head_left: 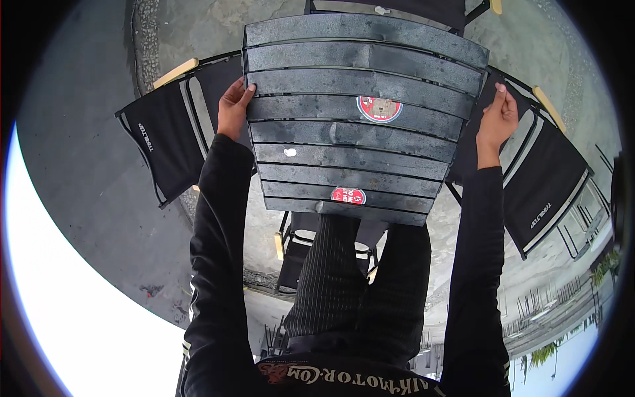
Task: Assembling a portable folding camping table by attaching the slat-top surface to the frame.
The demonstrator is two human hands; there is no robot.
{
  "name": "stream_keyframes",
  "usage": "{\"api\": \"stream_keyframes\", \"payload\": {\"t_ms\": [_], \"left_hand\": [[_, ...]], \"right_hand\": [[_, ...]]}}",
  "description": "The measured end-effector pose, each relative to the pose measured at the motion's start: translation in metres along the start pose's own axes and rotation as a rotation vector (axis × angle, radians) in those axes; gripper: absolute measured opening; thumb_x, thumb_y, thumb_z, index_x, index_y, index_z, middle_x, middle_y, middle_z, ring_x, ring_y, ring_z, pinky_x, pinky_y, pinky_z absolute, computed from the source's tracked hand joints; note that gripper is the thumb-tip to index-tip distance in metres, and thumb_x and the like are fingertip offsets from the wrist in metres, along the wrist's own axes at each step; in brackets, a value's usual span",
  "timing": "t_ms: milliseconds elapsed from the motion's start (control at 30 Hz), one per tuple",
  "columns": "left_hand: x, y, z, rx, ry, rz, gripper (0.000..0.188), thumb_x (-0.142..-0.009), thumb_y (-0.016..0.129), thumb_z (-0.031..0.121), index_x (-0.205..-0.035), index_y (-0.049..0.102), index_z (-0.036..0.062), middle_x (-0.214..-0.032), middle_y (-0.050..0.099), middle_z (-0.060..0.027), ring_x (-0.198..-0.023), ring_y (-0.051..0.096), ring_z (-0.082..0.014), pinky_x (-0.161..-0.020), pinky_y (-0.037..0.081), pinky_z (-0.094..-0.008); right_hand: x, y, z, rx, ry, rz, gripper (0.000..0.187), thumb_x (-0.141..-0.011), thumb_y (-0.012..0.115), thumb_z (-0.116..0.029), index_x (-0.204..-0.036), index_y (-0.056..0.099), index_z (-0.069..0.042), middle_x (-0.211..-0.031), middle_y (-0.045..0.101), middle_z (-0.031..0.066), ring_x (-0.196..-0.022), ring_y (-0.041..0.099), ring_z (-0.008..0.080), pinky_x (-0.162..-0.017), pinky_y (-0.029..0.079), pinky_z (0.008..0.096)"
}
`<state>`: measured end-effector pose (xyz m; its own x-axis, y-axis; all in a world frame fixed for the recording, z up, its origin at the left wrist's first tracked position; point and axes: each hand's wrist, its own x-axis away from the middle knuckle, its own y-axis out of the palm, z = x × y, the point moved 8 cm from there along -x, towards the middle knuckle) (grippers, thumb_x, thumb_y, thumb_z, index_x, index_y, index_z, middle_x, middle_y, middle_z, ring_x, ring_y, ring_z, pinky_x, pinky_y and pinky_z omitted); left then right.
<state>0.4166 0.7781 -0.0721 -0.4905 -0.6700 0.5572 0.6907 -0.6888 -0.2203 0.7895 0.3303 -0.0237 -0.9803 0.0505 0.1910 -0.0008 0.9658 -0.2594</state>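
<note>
Scuffed, slatted black tabletop (360, 135)

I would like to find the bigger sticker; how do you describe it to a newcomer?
Start at the dark slatted tabletop in the middle. On its fourth slat from the far edge, slightly right of centre, is the bigger sticker, rounded and red-rimmed. Unlike the smaller sticker lower down, it has a worn, greyish middle.

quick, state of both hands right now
Left hand: thumb on left edge of slatted table; grip can't be told.
Right hand: curled beside the table, nothing visibly held; closure unclear.
</note>
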Motion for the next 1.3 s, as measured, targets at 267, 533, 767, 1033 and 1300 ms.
{"api": "stream_keyframes", "payload": {"t_ms": [267, 533, 767, 1033, 1300], "left_hand": [[0.004, -0.002, -0.002, 0.187, 0.071, 0.158, 0.052, -0.077, 0.081, 0.012, -0.121, 0.06, -0.0062, -0.099, 0.07, -0.0062, -0.083, 0.062, -0.007, -0.076, 0.049, -0.0213], [0.006, -0.003, 0.0, 0.11, 0.081, 0.116, 0.051, -0.08, 0.08, 0.017, -0.123, 0.061, -0.0035, -0.101, 0.07, -0.0053, -0.087, 0.062, -0.0069, -0.08, 0.05, -0.0224], [0.003, -0.002, -0.02, 0.295, 0.046, 0.024, 0.033, -0.095, 0.062, 0.017, -0.125, 0.063, 0.004, -0.104, 0.069, -0.0015, -0.091, 0.06, -0.005, -0.082, 0.049, -0.0221], [0.002, 0.005, -0.028, 0.48, -0.033, -0.003, 0.029, -0.096, 0.061, 0.017, -0.122, 0.065, 0.0064, -0.103, 0.07, 0.0, -0.088, 0.061, -0.0047, -0.081, 0.049, -0.0214], [0.013, 0.01, -0.044, 0.841, -0.166, -0.074, 0.028, -0.094, 0.062, 0.02, -0.118, 0.067, 0.0055, -0.098, 0.07, -0.0034, -0.086, 0.065, -0.0088, -0.079, 0.054, -0.0246]], "right_hand": [[0.132, 0.233, -0.105, 0.461, -0.519, -0.844, 0.021, -0.086, 0.07, -0.021, -0.077, 0.06, -0.005, -0.062, 0.047, 0.0001, -0.055, 0.042, 0.0118, -0.053, 0.037, 0.0264], [0.232, 0.379, -0.114, 0.708, -1.22, -1.158, 0.037, -0.078, 0.075, -0.025, -0.11, 0.062, -0.012, -0.107, 0.056, 0.0045, -0.1, 0.055, 0.0253, -0.085, 0.046, 0.0383], [0.254, 0.351, -0.069, 0.875, -0.938, -1.107, 0.049, -0.075, 0.078, -0.025, -0.119, 0.059, -0.013, -0.105, 0.055, 0.005, -0.101, 0.054, 0.0258, -0.084, 0.044, 0.0389], [0.27, 0.344, -0.065, 0.976, -1.073, -0.973, 0.051, -0.077, 0.075, -0.029, -0.121, 0.06, -0.008, -0.111, 0.053, 0.0056, -0.103, 0.053, 0.0251, -0.084, 0.043, 0.0397], [0.267, 0.36, -0.064, 1.002, -1.049, -1.034, 0.048, -0.068, 0.078, -0.029, -0.107, 0.061, -0.006, -0.106, 0.057, 0.0081, -0.102, 0.055, 0.0263, -0.084, 0.045, 0.0394]]}}
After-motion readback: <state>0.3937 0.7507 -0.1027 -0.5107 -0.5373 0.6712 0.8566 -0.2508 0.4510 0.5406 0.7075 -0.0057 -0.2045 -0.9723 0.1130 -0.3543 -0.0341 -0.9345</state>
